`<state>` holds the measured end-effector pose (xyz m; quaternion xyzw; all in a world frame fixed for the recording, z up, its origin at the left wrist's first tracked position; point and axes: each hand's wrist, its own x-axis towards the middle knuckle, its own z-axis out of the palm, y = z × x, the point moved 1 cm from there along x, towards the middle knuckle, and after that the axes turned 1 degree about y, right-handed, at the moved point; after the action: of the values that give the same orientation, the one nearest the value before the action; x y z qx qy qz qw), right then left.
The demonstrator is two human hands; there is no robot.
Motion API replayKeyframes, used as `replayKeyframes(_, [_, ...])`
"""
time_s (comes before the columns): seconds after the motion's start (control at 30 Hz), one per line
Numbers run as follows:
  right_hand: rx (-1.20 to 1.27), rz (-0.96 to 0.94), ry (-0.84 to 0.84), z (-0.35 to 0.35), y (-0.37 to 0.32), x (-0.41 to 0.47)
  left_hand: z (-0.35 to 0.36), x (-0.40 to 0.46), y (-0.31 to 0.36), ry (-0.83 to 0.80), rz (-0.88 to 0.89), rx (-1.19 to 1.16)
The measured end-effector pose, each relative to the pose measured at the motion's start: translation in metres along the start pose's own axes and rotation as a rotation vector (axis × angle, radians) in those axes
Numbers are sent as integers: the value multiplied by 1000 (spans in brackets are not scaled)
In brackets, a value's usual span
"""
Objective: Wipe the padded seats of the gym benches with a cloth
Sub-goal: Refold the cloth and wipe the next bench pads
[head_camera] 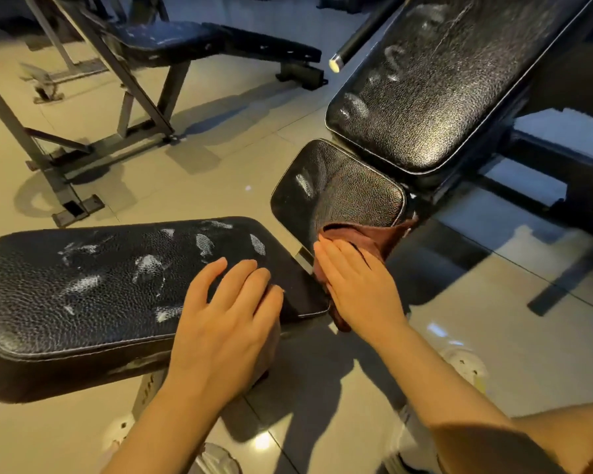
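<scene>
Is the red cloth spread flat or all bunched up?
Bunched up. The cloth shows folds and hangs over the seat's edge under the right hand.

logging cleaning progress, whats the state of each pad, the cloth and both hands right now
near pad: white smears on top, not yet wiped clean
small seat pad: one white smear, cloth at its near edge
long back pad: inclined, white smears
far bench: pale flecks on its pad
cloth: bunched under the right hand
right hand: flat, presses the cloth
left hand: rests on the near pad, fingers relaxed
</scene>
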<state>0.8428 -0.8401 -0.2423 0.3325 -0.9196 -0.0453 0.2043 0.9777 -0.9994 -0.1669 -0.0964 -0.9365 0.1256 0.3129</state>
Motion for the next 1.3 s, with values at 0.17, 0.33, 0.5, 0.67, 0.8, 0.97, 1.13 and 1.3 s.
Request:
replayKeyframes(0.17, [149,238,206,-15,21,17,-8,3,1,-4,-31,-9])
replayKeyframes(0.33, [342,486,411,-23,30,50,-3,11,8,-30,-19,47])
replayKeyframes(0.5, [500,580,476,-2,-17,31,-2,15,12,-86,-29,110])
replayKeyframes(0.67, [538,510,490,7,-24,20,-2,11,11,-119,-1,144])
replayKeyframes(0.8, [584,405,563,-4,11,32,-1,10,11,-113,1,177])
replayKeyframes(0.97, [515,368,582,-10,31,41,1,13,13,-102,5,211])
replayKeyframes(1.13, [544,403,549,2,1,24,1,13,14,-95,-3,196])
replayKeyframes(1.3, [585,376,594,-4,14,29,3,13,15,-61,-14,222])
